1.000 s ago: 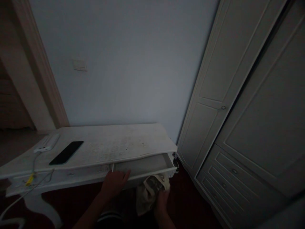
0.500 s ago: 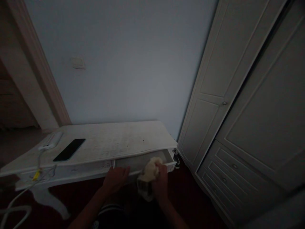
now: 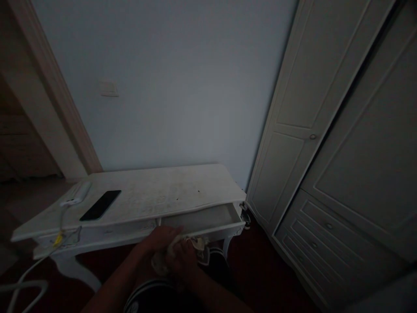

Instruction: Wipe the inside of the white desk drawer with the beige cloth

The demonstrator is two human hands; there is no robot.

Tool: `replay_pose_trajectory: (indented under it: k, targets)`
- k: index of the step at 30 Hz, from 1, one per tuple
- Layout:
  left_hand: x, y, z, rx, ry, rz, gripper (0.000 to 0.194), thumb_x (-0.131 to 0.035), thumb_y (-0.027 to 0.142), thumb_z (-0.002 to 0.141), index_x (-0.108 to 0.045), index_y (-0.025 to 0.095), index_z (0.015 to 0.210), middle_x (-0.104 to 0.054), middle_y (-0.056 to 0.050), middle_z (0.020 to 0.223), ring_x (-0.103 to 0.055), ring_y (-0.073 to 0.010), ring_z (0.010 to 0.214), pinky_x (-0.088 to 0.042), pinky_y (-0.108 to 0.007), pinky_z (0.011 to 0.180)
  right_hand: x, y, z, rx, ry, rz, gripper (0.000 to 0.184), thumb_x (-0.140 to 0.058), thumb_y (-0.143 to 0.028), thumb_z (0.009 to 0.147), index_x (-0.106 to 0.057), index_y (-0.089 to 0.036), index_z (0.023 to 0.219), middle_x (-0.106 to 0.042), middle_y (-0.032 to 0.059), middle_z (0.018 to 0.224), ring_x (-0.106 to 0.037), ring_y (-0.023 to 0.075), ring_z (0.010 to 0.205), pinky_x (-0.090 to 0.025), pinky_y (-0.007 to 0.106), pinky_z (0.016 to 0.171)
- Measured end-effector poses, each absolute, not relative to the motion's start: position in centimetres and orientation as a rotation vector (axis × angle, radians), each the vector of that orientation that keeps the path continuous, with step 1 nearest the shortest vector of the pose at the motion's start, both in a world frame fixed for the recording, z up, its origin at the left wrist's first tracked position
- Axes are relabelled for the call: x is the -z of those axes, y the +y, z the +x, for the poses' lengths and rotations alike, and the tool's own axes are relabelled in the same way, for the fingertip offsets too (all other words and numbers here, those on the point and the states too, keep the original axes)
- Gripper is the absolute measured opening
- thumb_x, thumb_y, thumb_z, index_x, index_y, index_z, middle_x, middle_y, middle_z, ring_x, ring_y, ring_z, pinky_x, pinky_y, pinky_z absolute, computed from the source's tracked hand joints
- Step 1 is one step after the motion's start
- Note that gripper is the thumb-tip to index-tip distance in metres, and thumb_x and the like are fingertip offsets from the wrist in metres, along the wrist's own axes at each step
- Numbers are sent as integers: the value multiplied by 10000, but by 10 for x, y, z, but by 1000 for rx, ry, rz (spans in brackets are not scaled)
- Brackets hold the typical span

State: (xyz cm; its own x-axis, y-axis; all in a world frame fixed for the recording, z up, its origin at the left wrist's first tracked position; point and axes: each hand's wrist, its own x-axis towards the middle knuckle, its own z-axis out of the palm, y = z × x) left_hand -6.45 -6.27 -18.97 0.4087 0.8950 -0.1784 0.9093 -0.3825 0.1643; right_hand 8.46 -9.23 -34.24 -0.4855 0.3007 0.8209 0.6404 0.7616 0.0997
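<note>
The room is dim. A low white table [image 3: 153,191] stands against the wall with its right drawer [image 3: 208,219] pulled open. My left hand [image 3: 159,239] and my right hand [image 3: 182,256] are together just in front of the drawer's left end, both closed on a pale crumpled cloth [image 3: 195,242]. Part of the cloth is hidden under my fingers.
A black phone [image 3: 100,204] and a white power bank [image 3: 76,194] lie on the table's left side, with a white cable [image 3: 29,265] trailing to the floor. A white wardrobe [image 3: 332,143] stands close on the right. A door frame [image 3: 52,91] rises at left.
My right hand lifted the cloth from below the drawer up to its front, then moved left and down to meet my left hand. The left hand came off the drawer front onto the cloth.
</note>
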Motion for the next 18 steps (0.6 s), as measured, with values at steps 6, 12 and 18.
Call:
replay_pose_trajectory:
  k: [6, 12, 18]
  targets:
    - [181, -79, -49, 39, 1693, 2349, 732, -243, 717, 1021, -838, 292, 1067, -847, -85, 1087, -780, -307, 1060, -548, -377, 876, 365, -91, 95, 453, -2282, -448, 214, -741, -400, 953, -715, -351, 1160, -708, 43, 1109, -608, 233, 968, -518, 361, 763]
    - [179, -85, -46, 7, 1762, 2329, 822, -135, 695, 1046, -831, 260, 1027, -844, -100, 1083, -776, -304, 1076, -534, -409, 929, 353, -103, 131, 510, -2019, -681, 272, -686, -299, 955, -729, -336, 1221, -699, 98, 1131, -641, 278, 1028, -556, 430, 844]
    - [183, -82, -51, 51, 1727, 2372, 810, -54, 557, 1073, -776, 210, 1192, -825, -166, 1119, -763, -334, 1085, -541, -480, 940, 340, -107, 121, 373, -1945, -874, 436, -697, -263, 913, -707, -334, 1343, -679, 140, 1213, -643, 325, 1045, -551, 474, 870]
